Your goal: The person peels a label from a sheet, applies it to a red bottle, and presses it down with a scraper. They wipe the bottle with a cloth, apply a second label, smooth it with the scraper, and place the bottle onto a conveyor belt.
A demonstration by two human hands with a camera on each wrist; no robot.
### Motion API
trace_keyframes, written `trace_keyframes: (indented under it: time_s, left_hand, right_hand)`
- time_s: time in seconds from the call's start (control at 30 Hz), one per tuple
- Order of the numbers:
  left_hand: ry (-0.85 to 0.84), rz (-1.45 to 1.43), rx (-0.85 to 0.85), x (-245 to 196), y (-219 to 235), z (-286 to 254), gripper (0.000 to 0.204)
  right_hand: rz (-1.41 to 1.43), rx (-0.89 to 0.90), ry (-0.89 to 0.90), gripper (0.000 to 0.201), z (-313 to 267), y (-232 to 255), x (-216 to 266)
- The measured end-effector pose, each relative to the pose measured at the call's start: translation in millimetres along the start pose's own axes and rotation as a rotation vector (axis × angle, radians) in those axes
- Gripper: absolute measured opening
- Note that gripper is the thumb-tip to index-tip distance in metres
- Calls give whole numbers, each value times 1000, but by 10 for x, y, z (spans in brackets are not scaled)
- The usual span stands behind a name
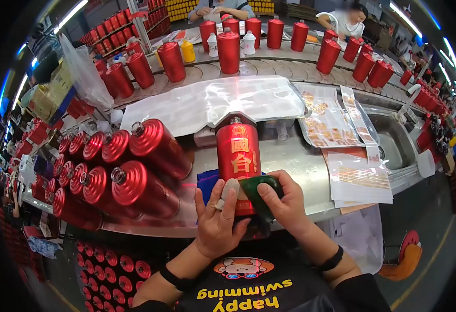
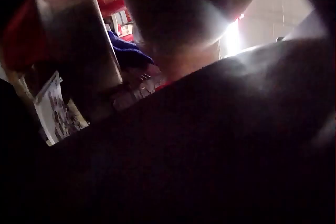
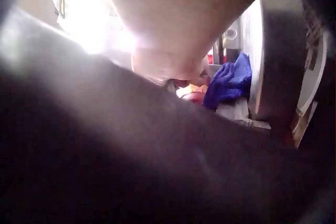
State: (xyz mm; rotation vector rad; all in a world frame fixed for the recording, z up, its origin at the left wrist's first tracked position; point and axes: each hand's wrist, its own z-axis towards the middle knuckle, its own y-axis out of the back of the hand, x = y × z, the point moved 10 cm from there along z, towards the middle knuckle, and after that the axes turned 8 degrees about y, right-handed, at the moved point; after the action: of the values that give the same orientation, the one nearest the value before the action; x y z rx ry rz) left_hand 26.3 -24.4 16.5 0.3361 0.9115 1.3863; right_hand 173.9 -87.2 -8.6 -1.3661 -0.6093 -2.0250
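Overhead lights (image 1: 453, 63) are lit at both sides, a sink (image 1: 393, 143) is fitted at right, and an orange seat (image 1: 406, 263) stands over grey floor (image 1: 441, 236).

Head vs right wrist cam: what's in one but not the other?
Head only: smooth dark-green tool, small yellow bottle, yellow "happy swimming" lettering. Right wrist only: blurred pale pieces below the crumpled blue cloth. Both: that cloth, part of the person's right hand. Red cylindrical bottle with gold characters: clear in head, unconfirmable in the right wrist's red blur.
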Motion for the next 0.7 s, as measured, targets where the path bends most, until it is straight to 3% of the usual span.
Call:
trace_keyframes:
  time_s: [0.03,0.17,0.47,0.57,0.7]
  left_hand:
    - [19,-10,-27,45,-8,42,66]
    - [63,-29,-50,134,-46,-35,66]
    - [179,-96,-75,275,-47,-104,70]
    - [173,-6,35,212,-1,-8,72]
    - [145,171,64,89,-14,223,87]
  right_hand:
    - [-73,14,56,21,52,-20,50]
    - [-27,12,-78,26,-12,32,-198]
    - [-24,-32,-22,24,-1,72,-203]
    - [-68,-14,-112,23,-33,191,-299]
    - [51,-84,-88,22,1,207,-126]
